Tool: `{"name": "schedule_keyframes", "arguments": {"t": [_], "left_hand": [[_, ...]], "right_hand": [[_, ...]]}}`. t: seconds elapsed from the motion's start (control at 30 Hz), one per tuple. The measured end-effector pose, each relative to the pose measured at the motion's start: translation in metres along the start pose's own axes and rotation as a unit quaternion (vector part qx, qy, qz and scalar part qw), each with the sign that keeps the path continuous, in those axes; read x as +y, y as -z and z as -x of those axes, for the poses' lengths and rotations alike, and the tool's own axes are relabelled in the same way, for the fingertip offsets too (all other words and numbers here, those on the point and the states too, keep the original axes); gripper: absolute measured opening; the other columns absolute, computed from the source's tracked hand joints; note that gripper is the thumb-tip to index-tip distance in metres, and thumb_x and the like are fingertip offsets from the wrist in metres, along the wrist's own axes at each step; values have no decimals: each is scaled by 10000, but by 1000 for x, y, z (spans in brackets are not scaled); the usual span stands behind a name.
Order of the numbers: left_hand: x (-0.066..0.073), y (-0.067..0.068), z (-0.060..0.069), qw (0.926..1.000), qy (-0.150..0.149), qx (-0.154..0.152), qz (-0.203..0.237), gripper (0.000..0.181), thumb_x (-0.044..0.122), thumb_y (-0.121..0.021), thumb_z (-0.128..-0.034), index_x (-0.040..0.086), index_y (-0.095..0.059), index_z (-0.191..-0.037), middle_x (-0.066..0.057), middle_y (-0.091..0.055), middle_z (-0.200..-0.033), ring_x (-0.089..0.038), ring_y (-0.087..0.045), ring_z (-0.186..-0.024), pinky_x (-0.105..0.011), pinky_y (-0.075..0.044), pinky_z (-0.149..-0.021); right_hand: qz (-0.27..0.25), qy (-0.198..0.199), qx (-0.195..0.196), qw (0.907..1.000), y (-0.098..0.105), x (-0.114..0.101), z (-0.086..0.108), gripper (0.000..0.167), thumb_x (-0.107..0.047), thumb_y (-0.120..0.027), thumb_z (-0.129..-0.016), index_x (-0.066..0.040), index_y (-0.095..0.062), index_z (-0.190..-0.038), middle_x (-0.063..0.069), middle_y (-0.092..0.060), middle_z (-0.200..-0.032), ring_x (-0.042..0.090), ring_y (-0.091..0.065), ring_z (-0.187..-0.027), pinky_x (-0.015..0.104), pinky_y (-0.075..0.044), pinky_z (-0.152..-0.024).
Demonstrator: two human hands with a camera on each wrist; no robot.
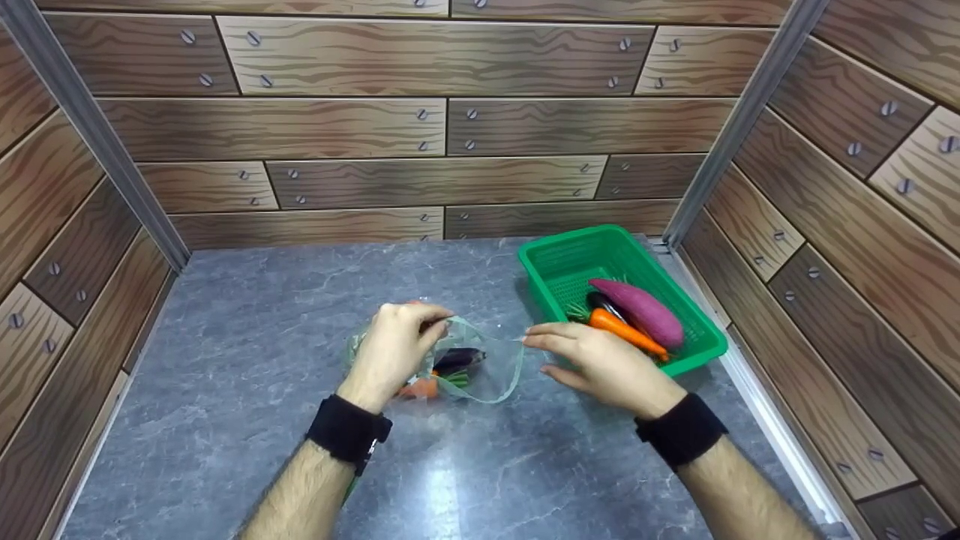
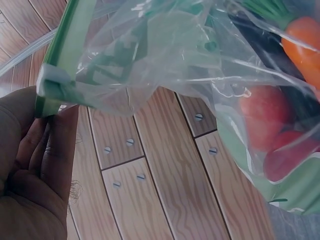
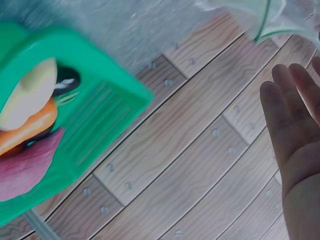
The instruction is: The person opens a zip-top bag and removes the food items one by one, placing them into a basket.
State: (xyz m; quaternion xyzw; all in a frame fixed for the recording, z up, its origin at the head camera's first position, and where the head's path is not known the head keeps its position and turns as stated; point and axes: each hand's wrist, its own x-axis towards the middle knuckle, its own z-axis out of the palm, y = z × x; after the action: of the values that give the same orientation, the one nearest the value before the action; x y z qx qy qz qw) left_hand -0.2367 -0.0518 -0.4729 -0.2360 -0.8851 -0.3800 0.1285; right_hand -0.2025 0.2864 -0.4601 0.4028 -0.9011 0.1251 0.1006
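A clear plastic zip bag (image 2: 150, 65) with green trim lies in front of me, its mouth spread to the right as a loop. My left hand (image 1: 394, 341) pinches one end of the green zip strip (image 2: 75, 37), beside a whitish end piece. Through the plastic show a dark eggplant (image 1: 455, 360), a carrot (image 2: 304, 47) and a red round vegetable (image 2: 262, 112). My right hand (image 1: 604, 364) has its fingers extended, tips at the right edge of the bag's mouth. In the right wrist view its thumb is out of sight.
To the right stands a green plastic basket (image 1: 705, 349). It holds a purple sweet potato (image 1: 645, 311), a carrot (image 1: 619, 328), a dark eggplant (image 1: 600, 301) and a pale vegetable (image 3: 32, 95). Wood-patterned walls (image 1: 352, 127) enclose the grey marbled tabletop (image 1: 247, 330).
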Motion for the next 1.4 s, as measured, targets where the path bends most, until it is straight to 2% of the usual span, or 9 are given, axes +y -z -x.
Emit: {"name": "schedule_keyframes", "arguments": {"t": [0.2,0.33,0.6,0.83,1.03,1.2,1.4], "left_hand": [[-2,1,0,10000,70,-43,-37,157,89,-808,-1114,107,-922,-1221,-71,-921,-1072,-196,-877,-919,-398,-735,-816],[-3,1,1,9999,101,-50,-70,155,92,-808,-1114,109,-922,-1218,-63,-919,-1061,-186,-871,-902,-400,-730,-800],[-3,2,4,9997,73,-113,-179,157,109,-811,-1117,117,-919,-1232,-72,-917,-1072,-169,-850,-858,-377,-709,-756],[-10,0,7,9994,32,-178,-301,150,101,-838,-1090,101,-916,-1218,-70,-913,-1076,-97,-731,-742,-320,-651,-679],[-18,0,13,9991,129,-347,-198,172,156,-846,-1097,145,-915,-1254,-22,-917,-1132,-105,-791,-855,-354,-684,-760],[-24,1,18,9991,204,-372,-59,194,164,-849,-1098,144,-909,-1282,-40,-921,-1191,-162,-859,-960,-397,-729,-840],[-32,4,28,9986,290,-428,67,260,143,-844,-1096,167,-880,-1353,-60,-915,-1216,-226,-891,-1065,-430,-750,-941]], "right_hand": [[-39,262,16,9996,-7,-17,-8,471,-167,-905,-1059,-122,-775,-1509,70,-804,-1510,257,-815,-1322,417,-729,-1040],[-191,365,-139,9991,-14,-26,-16,445,-163,-877,-1082,-105,-773,-1511,97,-806,-1507,271,-813,-1330,422,-723,-1073],[-156,264,-613,9976,-38,-40,-40,408,-231,-823,-1132,-121,-774,-1522,87,-815,-1505,260,-814,-1346,412,-707,-1115],[56,171,-822,9965,-65,-47,-61,387,-181,-849,-1099,-85,-798,-1470,107,-844,-1428,277,-850,-1250,426,-728,-1054],[383,69,-882,9953,-93,-51,-76,290,-145,-876,-1042,-98,-843,-1327,73,-879,-1237,258,-871,-1056,410,-744,-892],[641,-90,-870,9941,-110,-54,-84,191,-114,-906,-986,-103,-854,-1170,59,-865,-1104,270,-860,-942,409,-732,-786],[602,-373,-885,9936,-128,-55,-88,77,-121,-896,-1014,-111,-844,-1068,62,-845,-1017,270,-846,-895,417,-729,-751]]}}
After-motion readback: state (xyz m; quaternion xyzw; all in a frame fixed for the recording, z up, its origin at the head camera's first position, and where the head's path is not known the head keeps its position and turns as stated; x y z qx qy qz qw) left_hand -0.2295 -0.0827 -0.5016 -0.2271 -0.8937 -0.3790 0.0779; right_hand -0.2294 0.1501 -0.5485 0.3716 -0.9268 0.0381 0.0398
